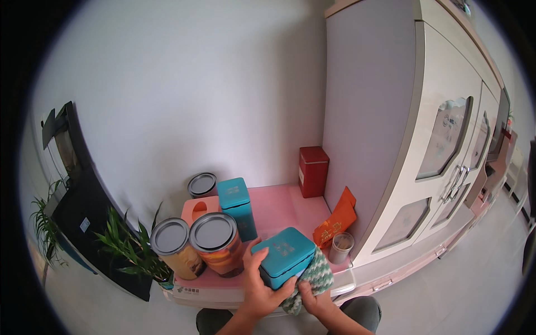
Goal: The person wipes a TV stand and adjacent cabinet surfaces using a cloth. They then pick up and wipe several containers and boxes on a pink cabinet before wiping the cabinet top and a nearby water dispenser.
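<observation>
My left hand [260, 284] grips a teal lidded tin [285, 255] by its left and near sides, holding it tilted above the front edge of the pink cabinet top [274, 207]. A green-and-white striped cloth [317, 274] is bunched in my right hand [315, 298] and presses against the tin's right side. Part of the cloth hangs below the tin between my hands. Behind my left hand stands a second teal tin [237, 207], upright. Close by on the left is a round can with a grey lid [217, 245] and a sunset-coloured picture.
Another round can [178, 249], a peach box [200, 208] and a grey-lidded can [202, 185] stand to the left. A red tin [313, 171] sits by the wall. Orange packets [336, 222] and a toothpick jar [341, 248] lean or stand beside the tall white cupboard [379, 125]. A leafy plant [132, 247] borders the left end.
</observation>
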### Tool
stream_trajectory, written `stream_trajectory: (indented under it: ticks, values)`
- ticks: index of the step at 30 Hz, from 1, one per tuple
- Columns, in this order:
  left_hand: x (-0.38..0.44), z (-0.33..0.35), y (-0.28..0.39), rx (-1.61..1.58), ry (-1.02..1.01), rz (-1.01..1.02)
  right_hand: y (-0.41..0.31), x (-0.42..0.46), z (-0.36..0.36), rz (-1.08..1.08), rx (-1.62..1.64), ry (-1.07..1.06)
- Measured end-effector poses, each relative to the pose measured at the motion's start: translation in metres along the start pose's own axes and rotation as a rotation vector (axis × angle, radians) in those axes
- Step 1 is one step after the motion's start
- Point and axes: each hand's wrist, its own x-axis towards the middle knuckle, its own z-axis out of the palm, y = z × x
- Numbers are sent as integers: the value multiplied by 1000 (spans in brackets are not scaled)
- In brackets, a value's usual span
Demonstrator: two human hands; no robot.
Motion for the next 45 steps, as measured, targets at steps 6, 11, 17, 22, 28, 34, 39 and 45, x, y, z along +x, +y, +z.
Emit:
stream_trajectory:
  ticks: [6, 11, 17, 22, 28, 34, 39, 45]
  values:
    - [-25, 7, -20, -109, -40, -66, -12, 6, -9, 22, 84, 40]
    - [-31, 3, -16, -134, -65, -108, -77, 73, -19, -236, -208, -132]
    - [-20, 3, -8, -89, -273, -130, -122, 74, 6, -575, -847, -302]
    - [-26, 21, 12, -229, -238, -279, -111, 58, 5, -676, -750, -337]
    - [-27, 7, -6, -320, -29, -261, -81, 67, -13, -309, -245, -103]
    - [-33, 26, -7, -381, 97, -177, -20, -5, 11, -25, 36, 192]
    - [-34, 20, -3, -602, 159, -224, -14, -17, 7, -148, -195, 90]
    - [-36, -4, 13, -762, 16, -268, -69, 6, -19, 183, 252, -76]
